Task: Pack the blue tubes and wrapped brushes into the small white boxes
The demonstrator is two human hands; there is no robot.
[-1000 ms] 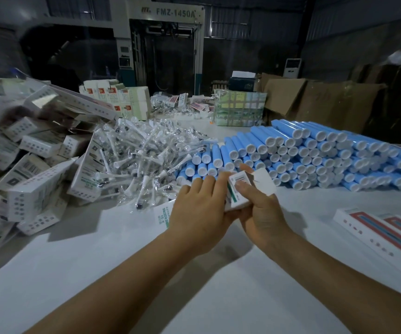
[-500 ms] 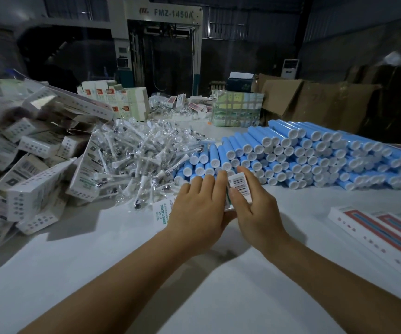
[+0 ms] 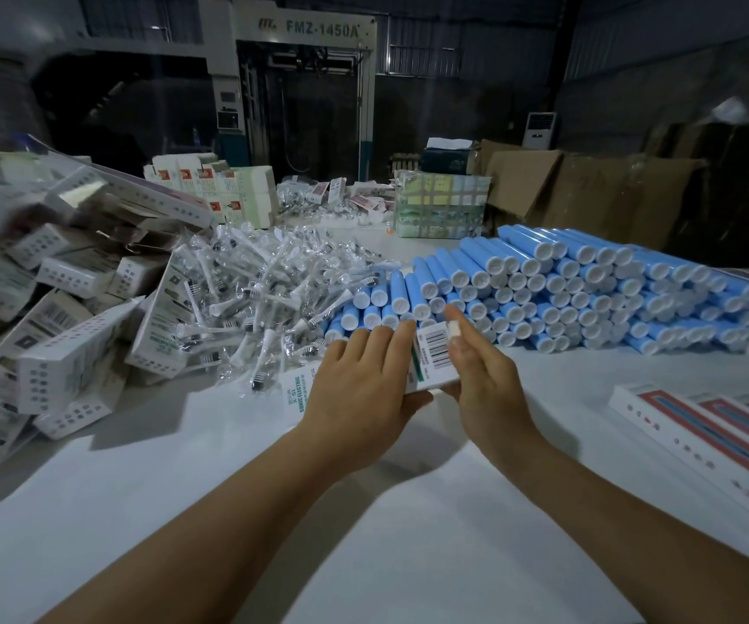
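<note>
Left hand (image 3: 359,389) grips a small white box (image 3: 431,360) from the left, thumb beneath it; right hand (image 3: 482,380) pinches its right end. Box held above the white table (image 3: 228,511), just before the stacked blue tubes (image 3: 566,286). Wrapped brushes (image 3: 264,286) heaped left of the tubes.
</note>
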